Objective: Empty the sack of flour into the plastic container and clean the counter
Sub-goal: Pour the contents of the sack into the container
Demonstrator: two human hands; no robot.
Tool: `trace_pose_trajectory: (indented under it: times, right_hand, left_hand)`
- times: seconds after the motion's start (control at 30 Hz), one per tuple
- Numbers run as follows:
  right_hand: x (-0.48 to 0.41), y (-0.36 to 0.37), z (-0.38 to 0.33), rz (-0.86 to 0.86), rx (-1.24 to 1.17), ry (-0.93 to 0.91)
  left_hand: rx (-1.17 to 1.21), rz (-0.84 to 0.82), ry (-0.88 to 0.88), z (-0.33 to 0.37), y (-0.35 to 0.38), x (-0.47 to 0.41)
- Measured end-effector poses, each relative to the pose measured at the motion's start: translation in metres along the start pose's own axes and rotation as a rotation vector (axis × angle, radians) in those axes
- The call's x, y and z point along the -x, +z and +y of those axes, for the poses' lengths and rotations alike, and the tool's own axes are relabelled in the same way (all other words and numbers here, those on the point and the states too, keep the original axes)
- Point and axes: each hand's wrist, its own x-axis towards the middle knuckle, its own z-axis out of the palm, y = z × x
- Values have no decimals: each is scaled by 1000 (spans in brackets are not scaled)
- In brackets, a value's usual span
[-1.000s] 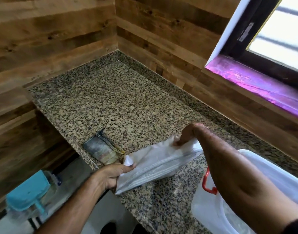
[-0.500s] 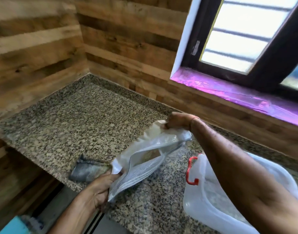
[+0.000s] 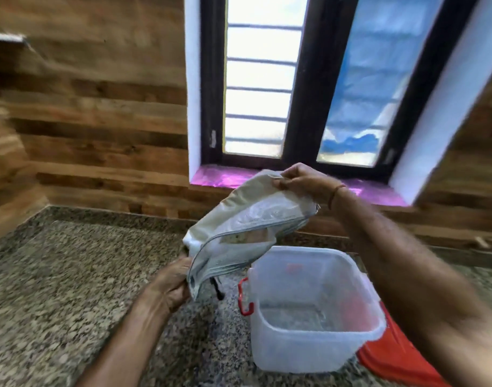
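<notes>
The flour sack (image 3: 239,222) is a limp white plastic bag, held in the air above the granite counter (image 3: 71,275), just left of and above the plastic container. My left hand (image 3: 172,286) grips its lower corner. My right hand (image 3: 303,180) pinches its upper edge, raised higher. The clear plastic container (image 3: 309,342) with a red clip latch (image 3: 244,297) stands open on the counter at the right. Through its wall the inside looks pale at the bottom, and I cannot tell how much flour lies there.
A red lid (image 3: 401,356) lies under or behind the container at the right. Wood-panelled walls enclose the counter's corner. A barred window (image 3: 295,79) with a purple-lit sill (image 3: 225,177) sits behind the sack.
Both hands lifted the sack off the counter and carried it up and to the right, towards the container. The view swung up and right, so the grey cloth on the counter left the frame.
</notes>
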Motion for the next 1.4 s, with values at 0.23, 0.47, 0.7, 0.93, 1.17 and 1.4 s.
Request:
trace_pose_trajectory:
  times: [0.23,0.47,0.7,0.93,1.17,1.4]
  right_hand:
    - [44,-47,72,40,-246,-4]
    - [36,-32,105,34,-343,53]
    - [27,-26,89,-31,-401,28]
    - [41,-35,91,-45,-462,6]
    - [54,-46,105,-2,-609,-65]
    - [52,-53,134,64,-619,-153]
  left_hand:
    - [97,-12,126,-32,81,-8]
    - [94,160,130,-35,86,-7]
    - [215,141,113,-39,82,2]
    - [276,-6,186,-37,87,-10]
    - [404,-167,212,-49,108,-6]
    - [354,-190,128,-52,103,-25]
